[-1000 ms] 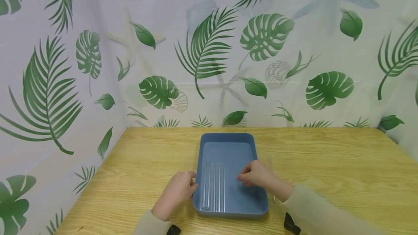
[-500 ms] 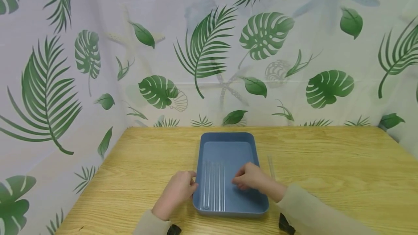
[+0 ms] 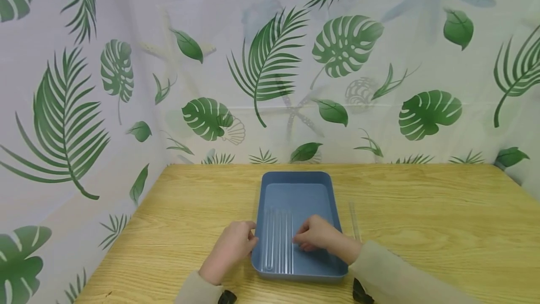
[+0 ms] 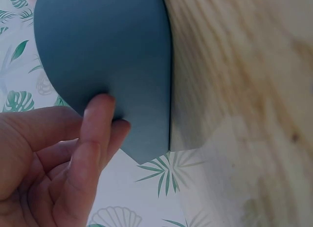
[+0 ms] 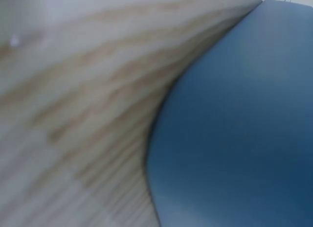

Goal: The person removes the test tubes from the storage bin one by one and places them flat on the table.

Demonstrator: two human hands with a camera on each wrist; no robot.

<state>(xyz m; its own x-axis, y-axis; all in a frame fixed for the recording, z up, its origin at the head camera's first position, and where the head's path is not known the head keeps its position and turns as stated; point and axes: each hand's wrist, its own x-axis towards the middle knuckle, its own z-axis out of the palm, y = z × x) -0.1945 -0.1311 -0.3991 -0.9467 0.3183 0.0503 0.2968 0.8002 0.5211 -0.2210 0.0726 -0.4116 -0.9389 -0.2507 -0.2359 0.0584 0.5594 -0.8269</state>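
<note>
Shallow blue tray (image 3: 297,196) is sitting on the desk (image 3: 202,191), and some clear tubes (image 3: 280,245) (super see-through, hard to count) are lying side by side lengthwise in its near left part. One loose tube (image 3: 354,219) is resting just outside, to the right.

On the table (image 3: 202,210), a tray (image 3: 297,196) is placed between two hands. Its left wall is touched from outside by the left hand (image 3: 232,247). In its near left part a row of tubes (image 3: 278,243) is laid, and just right of these the right hand (image 3: 320,236) is held. At least one outer tube (image 3: 354,219) (partly hidden) is set right of the tray.
</note>
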